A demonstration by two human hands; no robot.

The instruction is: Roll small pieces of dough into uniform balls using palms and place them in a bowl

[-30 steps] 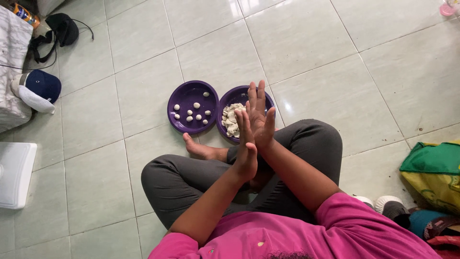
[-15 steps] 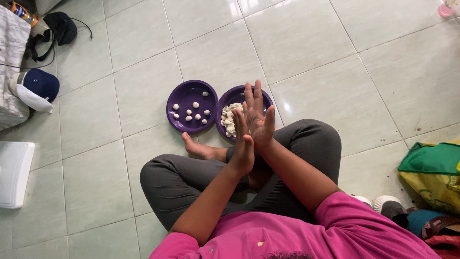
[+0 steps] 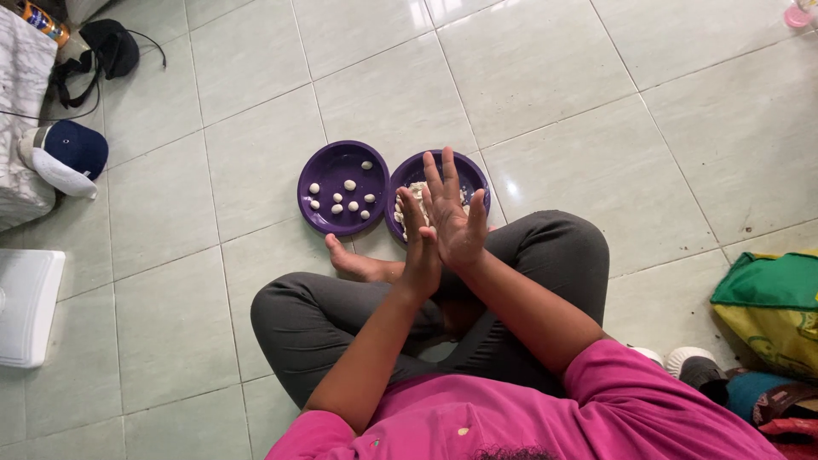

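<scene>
Purple and round, two shallow plastic plates lie side by side, rims almost touching, on the pale green glazed floor tiles [image 3: 545, 94] in the head view. The left purple plate [image 3: 319, 166] carries several small white dough balls [image 3: 348, 186], scattered apart from each other. The right purple plate [image 3: 470, 175] holds a rough heap of pale dough [image 3: 400, 209], partly hidden behind the hands.

A person in a bright pink shirt [image 3: 596, 409] and dark grey trousers [image 3: 298, 319] sits cross-legged just behind the plates, one bare foot [image 3: 354, 264] resting near the left plate's rim. Both forearms cross over the lap. The left hand [image 3: 419, 247] and the right hand [image 3: 452, 213] press palm to palm above the near edge of the right plate, fingers straight and slightly spread, the right fingers fanned over the dough heap. Whether anything lies between the palms cannot be seen.

At the far left a navy and white cap [image 3: 66, 158] sits on the tiles, with a black pouch and strap [image 3: 106, 47] beyond it and a flat white object [image 3: 25, 307] nearer. At the right edge lies a green and yellow woven bag [image 3: 767, 302].
</scene>
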